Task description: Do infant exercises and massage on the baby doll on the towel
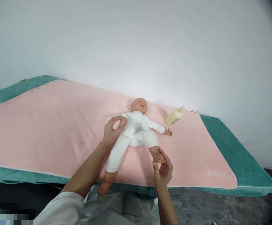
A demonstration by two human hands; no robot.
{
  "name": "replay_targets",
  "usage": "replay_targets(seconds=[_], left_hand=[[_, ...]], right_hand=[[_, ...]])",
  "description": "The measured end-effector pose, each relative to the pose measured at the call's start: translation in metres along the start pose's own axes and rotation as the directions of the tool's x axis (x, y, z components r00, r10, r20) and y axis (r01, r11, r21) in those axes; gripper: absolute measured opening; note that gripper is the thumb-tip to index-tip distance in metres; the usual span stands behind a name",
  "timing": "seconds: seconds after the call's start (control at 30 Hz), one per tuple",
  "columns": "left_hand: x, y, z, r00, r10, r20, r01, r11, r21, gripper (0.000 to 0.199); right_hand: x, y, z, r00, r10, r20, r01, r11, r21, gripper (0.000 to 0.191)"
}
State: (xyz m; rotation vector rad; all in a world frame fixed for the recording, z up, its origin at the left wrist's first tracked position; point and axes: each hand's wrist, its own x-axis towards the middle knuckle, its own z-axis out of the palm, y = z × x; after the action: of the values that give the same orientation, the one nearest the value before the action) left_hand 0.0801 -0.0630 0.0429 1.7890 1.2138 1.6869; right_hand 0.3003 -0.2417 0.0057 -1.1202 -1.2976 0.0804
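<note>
A baby doll with a white cloth body lies on its back on a pink mat, a greyish patch on its belly. My left hand is closed around the doll's hand and forearm on the left side, bending that arm. Lower right, my right hand grips the doll's foot, thumb on one side and fingers on the other, with that leg bent at the knee. The other leg stretches toward me, its foot over the mat's front edge. The doll's other arm lies out to the right.
A pale yellow pump bottle stands tilted-looking on the mat, right of the doll's outstretched hand. Under the mat is a green quilted cover, showing at both ends and along the front edge. A white wall rises directly behind.
</note>
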Motion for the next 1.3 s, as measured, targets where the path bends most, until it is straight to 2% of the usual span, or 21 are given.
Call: replay_targets(seconds=[0.1,0.2,0.4,0.53,0.73,1.03,1.1,1.2,1.3], left_hand=[[0.001,-0.005,0.001,0.971,0.215,0.105,-0.216,0.976,-0.004,0.021],[0.004,-0.009,0.001,0.926,0.331,0.183,-0.332,0.943,-0.027,0.019],[0.008,-0.010,-0.001,0.844,0.438,0.310,-0.447,0.893,-0.045,0.022],[0.009,-0.013,-0.001,0.827,0.417,0.376,-0.443,0.896,-0.020,0.021],[0.010,-0.013,-0.001,0.827,0.298,0.476,-0.368,0.928,0.058,0.022],[0.009,-0.010,-0.001,0.841,0.263,0.472,-0.309,0.951,0.020,0.025],[0.009,-0.011,0.000,0.865,0.254,0.432,-0.275,0.961,-0.013,0.026],[0.007,-0.012,0.000,0.923,0.213,0.320,-0.203,0.977,-0.065,0.027],[0.005,-0.010,-0.001,0.979,0.099,0.180,-0.081,0.991,-0.108,0.028]], right_hand=[[0.015,-0.002,0.009,0.997,0.067,0.041,-0.067,0.998,-0.014,0.051],[0.026,-0.006,0.017,0.994,0.099,0.049,-0.098,0.995,-0.023,0.050],[0.030,-0.006,0.033,0.986,0.162,0.036,-0.159,0.985,-0.068,0.048],[0.032,-0.002,0.039,0.987,0.154,0.056,-0.151,0.987,-0.054,0.048],[0.035,0.001,0.046,0.990,0.108,0.093,-0.105,0.994,-0.036,0.046],[0.035,-0.002,0.045,0.987,0.118,0.110,-0.115,0.993,-0.038,0.045],[0.034,-0.003,0.042,0.987,0.125,0.102,-0.121,0.992,-0.044,0.046],[0.030,-0.005,0.035,0.988,0.132,0.079,-0.127,0.990,-0.062,0.047],[0.022,-0.007,0.025,0.990,0.132,0.057,-0.128,0.988,-0.082,0.047]])
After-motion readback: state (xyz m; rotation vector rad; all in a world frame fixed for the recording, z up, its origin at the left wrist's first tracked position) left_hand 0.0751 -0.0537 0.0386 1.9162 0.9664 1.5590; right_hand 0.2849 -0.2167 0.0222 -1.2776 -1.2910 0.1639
